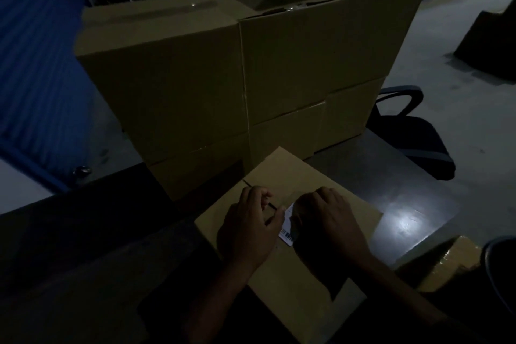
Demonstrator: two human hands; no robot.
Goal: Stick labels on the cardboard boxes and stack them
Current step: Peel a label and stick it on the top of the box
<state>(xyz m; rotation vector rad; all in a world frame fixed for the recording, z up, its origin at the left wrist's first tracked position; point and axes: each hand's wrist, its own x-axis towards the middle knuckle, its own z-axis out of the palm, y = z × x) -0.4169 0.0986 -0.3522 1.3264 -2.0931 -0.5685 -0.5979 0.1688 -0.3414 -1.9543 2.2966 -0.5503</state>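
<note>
Cardboard box [315, 190] lies on the bench [405, 204] before stacked boxes [195, 78]. Both hands rest on it, left hand [247, 227] and right hand [328, 218] pinching a white label [287, 227].

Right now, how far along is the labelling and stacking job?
Done: a stack of cardboard boxes stands behind the work spot. In hand: both the left hand and right hand are on a white barcode label atop the nearest box. Left: finishing that label, then stacking this box.
</note>
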